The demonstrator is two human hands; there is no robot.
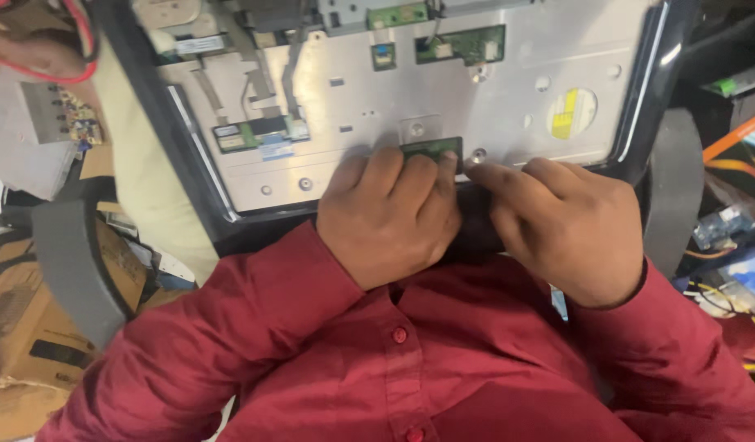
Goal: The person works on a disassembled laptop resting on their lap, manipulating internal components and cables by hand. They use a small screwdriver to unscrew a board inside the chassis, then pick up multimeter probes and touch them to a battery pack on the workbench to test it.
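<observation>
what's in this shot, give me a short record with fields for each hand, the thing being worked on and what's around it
view: head camera, looking down past a red shirt
left hand: fingers curled on a small green circuit board
right hand: fingertips at the near edge of the metal panel, beside that board
work piece: opened device with black frame, ribbon cables, more green boards
surroundings: cardboard box on one side, coloured wires on the other
</observation>
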